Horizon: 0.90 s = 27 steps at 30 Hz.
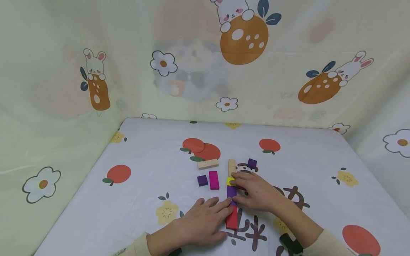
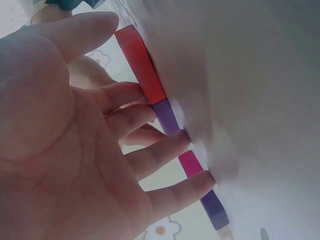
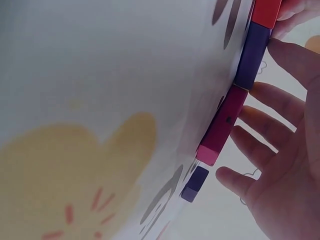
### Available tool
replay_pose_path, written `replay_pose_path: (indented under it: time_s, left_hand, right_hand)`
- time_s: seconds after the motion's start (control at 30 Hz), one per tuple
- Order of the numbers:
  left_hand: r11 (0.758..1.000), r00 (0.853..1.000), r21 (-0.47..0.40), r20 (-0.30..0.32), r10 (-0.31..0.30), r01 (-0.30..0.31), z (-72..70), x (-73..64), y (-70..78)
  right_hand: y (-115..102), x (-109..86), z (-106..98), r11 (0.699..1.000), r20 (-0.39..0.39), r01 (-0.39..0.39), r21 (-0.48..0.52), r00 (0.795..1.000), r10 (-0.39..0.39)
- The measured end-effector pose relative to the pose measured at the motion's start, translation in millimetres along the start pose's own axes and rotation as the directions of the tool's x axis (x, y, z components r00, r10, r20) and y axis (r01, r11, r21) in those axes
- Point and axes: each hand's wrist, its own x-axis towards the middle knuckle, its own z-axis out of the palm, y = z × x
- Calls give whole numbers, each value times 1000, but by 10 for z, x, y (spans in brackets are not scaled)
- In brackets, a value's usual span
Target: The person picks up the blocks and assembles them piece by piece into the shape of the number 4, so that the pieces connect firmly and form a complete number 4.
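Observation:
A straight row of wooden blocks lies on the table, with a red block (image 1: 232, 218) nearest me. Beyond it come a purple block (image 1: 231, 195), a yellow block (image 1: 230, 181) and a plain wood block (image 1: 232, 167). From the left, my left hand (image 1: 205, 218) rests with extended fingers against the red and purple blocks. My right hand (image 1: 257, 192) reaches in from the right, fingertips at the yellow block and thumb by the purple one. A magenta block (image 3: 223, 125) shows by the right fingers in the right wrist view, mostly hidden by that hand in the head view.
Left of the row lie another magenta block (image 1: 214, 180), a dark purple block (image 1: 202, 180) and a plain wood block (image 1: 208, 164). A second dark purple block (image 1: 252, 163) sits to the right of the row's far end. Patterned cloth (image 1: 192, 89) hangs behind the table.

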Motion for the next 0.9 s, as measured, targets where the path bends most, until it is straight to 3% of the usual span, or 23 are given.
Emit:
replay_pose_path:
  time_s: [0.3, 0.57, 0.9]
  left_hand:
    - [1000, 1000, -16, 0, 0, 0, -1, -10, 4]
    - [996, 1000, -90, -17, 24, -25, -31, -11, -49]
    - [996, 1000, -86, -14, 22, -23, -116, -29, -41]
  right_hand:
    - [36, 5, 19, 1000, 15, 18, 16, 1000, -18]
    - [48, -10, 11, 999, 17, 35, 2, 999, -35]
    - [64, 9, -3, 999, -7, 44, -27, 999, -44]
